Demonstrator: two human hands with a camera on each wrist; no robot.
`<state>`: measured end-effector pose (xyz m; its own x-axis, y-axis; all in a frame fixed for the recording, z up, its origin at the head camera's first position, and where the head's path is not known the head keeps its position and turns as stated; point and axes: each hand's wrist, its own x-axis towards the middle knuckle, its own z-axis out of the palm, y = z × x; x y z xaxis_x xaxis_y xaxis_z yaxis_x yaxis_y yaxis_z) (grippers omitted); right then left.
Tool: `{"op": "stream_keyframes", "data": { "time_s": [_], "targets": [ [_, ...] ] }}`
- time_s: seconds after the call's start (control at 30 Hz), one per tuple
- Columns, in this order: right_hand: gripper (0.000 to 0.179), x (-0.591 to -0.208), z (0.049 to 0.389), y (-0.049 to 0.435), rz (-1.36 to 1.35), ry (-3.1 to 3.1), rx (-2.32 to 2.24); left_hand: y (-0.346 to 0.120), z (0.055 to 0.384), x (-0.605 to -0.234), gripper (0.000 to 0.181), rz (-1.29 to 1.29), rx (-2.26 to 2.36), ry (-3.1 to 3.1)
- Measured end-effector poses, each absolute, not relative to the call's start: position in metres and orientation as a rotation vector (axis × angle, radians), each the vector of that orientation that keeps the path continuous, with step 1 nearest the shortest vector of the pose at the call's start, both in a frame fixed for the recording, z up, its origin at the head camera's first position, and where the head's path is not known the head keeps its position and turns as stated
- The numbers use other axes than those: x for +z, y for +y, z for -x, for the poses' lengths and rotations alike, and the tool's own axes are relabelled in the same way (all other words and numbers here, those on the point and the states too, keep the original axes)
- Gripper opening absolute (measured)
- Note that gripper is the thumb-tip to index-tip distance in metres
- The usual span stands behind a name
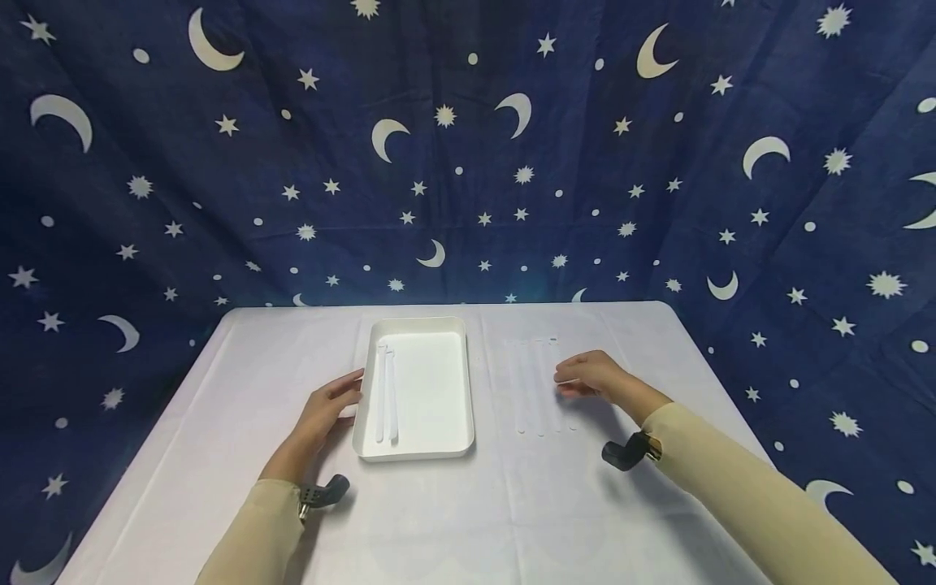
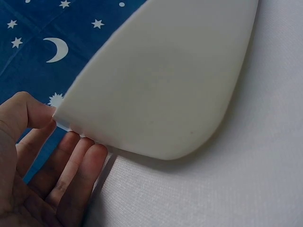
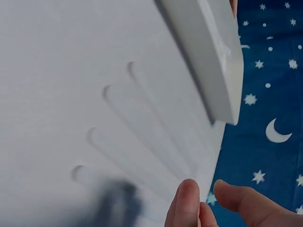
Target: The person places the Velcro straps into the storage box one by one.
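Observation:
My left hand (image 1: pixel 320 410) is at the left side of a shallow white tray (image 1: pixel 435 390). In the left wrist view its thumb is on the rim and its fingertips touch the outer wall. Two slim white sticks (image 1: pixel 392 398) lie side by side in the tray's left part. Several flat, pale, round-ended sticks (image 1: pixel 539 386) lie in a row on the white cloth right of the tray. Over the right end of that row hovers my right hand (image 1: pixel 598 375). The right wrist view shows its thumb and fingers apart, with nothing between them.
A white cloth covers the table (image 1: pixel 453 520). Behind it hangs a dark blue curtain (image 1: pixel 468 195) with moons and stars. A black wrist camera (image 1: pixel 625 452) is on the right wrist, another (image 1: pixel 327 492) on the left.

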<state>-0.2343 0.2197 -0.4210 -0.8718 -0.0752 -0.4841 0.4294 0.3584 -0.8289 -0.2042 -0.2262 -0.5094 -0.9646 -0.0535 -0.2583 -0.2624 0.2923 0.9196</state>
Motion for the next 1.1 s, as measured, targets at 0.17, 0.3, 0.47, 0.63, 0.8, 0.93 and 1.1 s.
{"op": "stream_keyframes", "data": {
  "time_s": [0.17, 0.3, 0.47, 0.63, 0.8, 0.93, 1.1],
  "targets": [
    [0.044, -0.437, 0.227, 0.227, -0.34, 2.223, -1.521, -0.227, 0.204, -0.51, 0.058, 0.296, 1.734, 2.375],
    [0.042, -0.446, 0.222, 0.231, -0.353, 2.248, -1.517, -0.227, 0.204, -0.51, 0.058, 0.292, 1.737, 2.377],
    [0.037, -0.455, 0.218, 0.236, -0.368, 2.338, -1.445, -0.226, 0.203, -0.51, 0.058, 0.287, 1.746, 2.376],
    [0.035, -0.465, 0.215, 0.236, -0.419, 2.424, -1.345, -0.227, 0.203, -0.508, 0.058, 0.283, 1.739, 2.382],
    [0.035, -0.469, 0.213, 0.234, -0.397, 2.484, -1.337, -0.227, 0.203, -0.508, 0.058, 0.283, 1.755, 2.37],
    [0.034, -0.474, 0.214, 0.23, -0.392, 2.559, -1.296, -0.227, 0.203, -0.508, 0.058, 0.288, 1.765, 2.363],
    [0.032, -0.477, 0.213, 0.227, -0.373, 2.649, -1.256, -0.226, 0.204, -0.508, 0.058, 0.283, 1.759, 2.36]
  ]
}}
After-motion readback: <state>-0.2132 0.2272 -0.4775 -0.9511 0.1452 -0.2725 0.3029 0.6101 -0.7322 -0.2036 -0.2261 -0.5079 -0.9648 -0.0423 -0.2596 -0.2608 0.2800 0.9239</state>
